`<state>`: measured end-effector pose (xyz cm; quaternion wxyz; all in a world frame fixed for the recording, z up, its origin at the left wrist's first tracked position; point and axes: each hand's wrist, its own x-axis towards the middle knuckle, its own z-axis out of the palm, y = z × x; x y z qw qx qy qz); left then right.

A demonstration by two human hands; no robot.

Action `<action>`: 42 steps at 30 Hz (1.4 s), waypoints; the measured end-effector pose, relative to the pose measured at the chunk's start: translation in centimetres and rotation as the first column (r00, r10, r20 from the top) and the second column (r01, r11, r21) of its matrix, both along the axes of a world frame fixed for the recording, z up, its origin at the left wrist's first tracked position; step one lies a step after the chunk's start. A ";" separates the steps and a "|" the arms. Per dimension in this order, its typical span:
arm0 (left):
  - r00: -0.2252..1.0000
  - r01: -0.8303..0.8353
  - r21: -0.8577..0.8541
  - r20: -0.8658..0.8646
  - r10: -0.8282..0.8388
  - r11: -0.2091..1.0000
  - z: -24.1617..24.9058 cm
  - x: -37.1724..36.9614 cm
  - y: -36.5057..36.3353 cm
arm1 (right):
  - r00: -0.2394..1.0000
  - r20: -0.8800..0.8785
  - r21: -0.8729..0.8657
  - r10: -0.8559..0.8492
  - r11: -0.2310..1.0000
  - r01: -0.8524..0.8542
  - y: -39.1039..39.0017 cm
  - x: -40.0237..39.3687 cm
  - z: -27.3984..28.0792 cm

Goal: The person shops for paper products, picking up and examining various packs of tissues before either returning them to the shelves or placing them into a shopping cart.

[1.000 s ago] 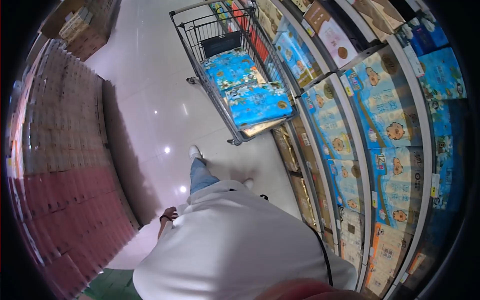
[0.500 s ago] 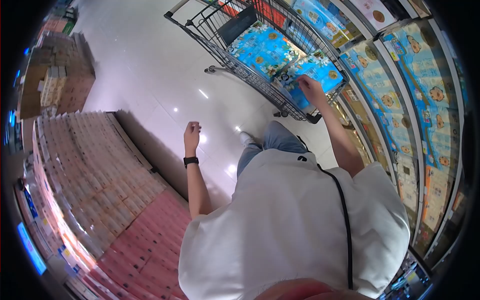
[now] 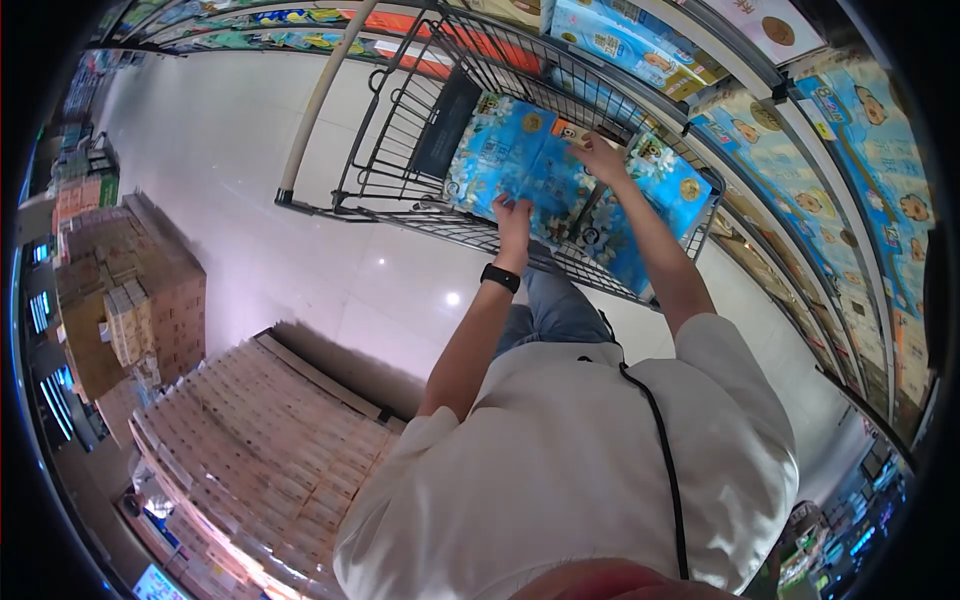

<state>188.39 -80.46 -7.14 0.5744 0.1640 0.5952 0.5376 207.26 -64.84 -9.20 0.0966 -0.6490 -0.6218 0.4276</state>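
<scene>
A black wire shopping cart (image 3: 395, 208) stands in front of me with blue, flower-printed packs in it. Over the near edge of the larger left-hand pack (image 3: 495, 150) is my left hand (image 3: 513, 222), a black band on its wrist, fingers loosely bent and holding nothing visible. My right hand (image 3: 601, 158) reaches farther in, fingers stretched toward the left over the blue packaging near the gap between the packs. Beyond its forearm lies the other blue pack (image 3: 690, 195), at the cart's right end. Both sets of fingertips overlap the left-hand packaging in this view.
Shelves with blue and cream packs (image 3: 745, 130) run along the right, close beside the cart. The cart's handle (image 3: 325, 110) points left. Stacked packs (image 3: 270, 440) fill the lower left, and cardboard boxes (image 3: 150, 310) stand behind them on the pale floor.
My view has turned and I am closer to the cart. My left hand has come from beside my body to over the packs; my right hand has shifted left across them.
</scene>
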 end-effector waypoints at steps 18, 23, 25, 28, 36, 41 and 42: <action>0.580 0.438 -0.449 0.803 0.137 0.779 -9.4 -2.7 -0.9 | 0.929 0.285 -0.561 0.237 0.827 -0.039 2.1 -3.8 1.4; 0.776 0.451 -0.285 0.593 -0.213 0.846 -0.1 -4.0 4.8 | 0.871 0.479 -0.061 -0.108 0.986 0.156 -3.1 -2.5 15.6; 0.754 0.524 -0.039 0.487 -0.442 0.851 4.6 -4.3 7.8 | 0.884 0.357 0.127 -0.302 0.953 0.275 -6.9 -1.6 23.9; 0.613 0.595 0.528 0.188 -0.767 0.606 18.6 -6.1 11.5 | 0.800 -0.217 0.294 -0.560 0.744 0.600 -16.5 -0.6 31.8; 0.212 0.805 0.581 -0.094 -0.973 0.120 24.8 -1.7 2.1 | 0.444 -0.854 0.189 -0.270 0.634 0.750 -32.5 -2.8 31.9; 0.077 0.869 0.471 0.177 -0.981 0.153 28.7 9.8 -8.1 | 0.257 -0.825 0.096 -0.504 0.323 0.942 -42.6 2.3 28.9; 0.018 0.882 0.460 0.178 -0.984 0.099 29.5 12.0 -10.8 | 0.198 -0.814 0.037 -0.546 0.292 0.956 -45.5 4.0 28.3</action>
